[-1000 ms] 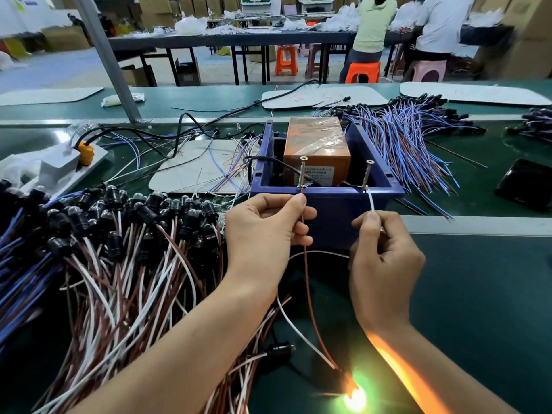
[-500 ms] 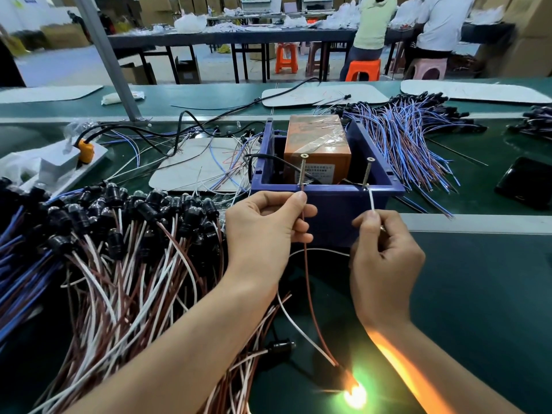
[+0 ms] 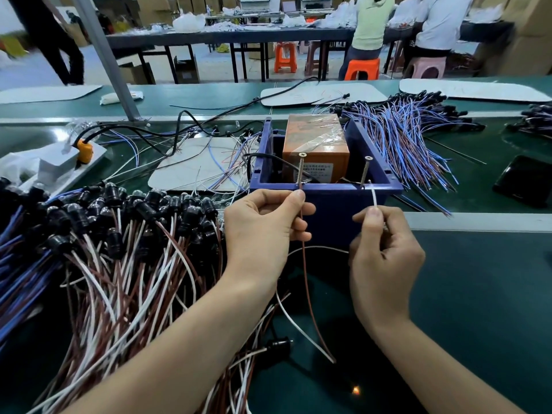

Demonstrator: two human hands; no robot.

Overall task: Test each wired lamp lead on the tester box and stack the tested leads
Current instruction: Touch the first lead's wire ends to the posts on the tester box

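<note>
My left hand [image 3: 263, 231] pinches the brown wire [image 3: 306, 282] at the left screw [image 3: 300, 168] of the blue box [image 3: 331, 216]; my right hand [image 3: 385, 258] pinches the white wire [image 3: 374, 198] beside the right screw [image 3: 364, 170]

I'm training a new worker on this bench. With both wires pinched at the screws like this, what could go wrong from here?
1. The left hand pinches the brown wire right beside the left screw; a fingertip could touch bare metal and perhaps get a shock.
2. The right hand holds the white wire with its tip near the right screw, and the lamp glows only faintly; poor contact might read as a bad lead.
</note>
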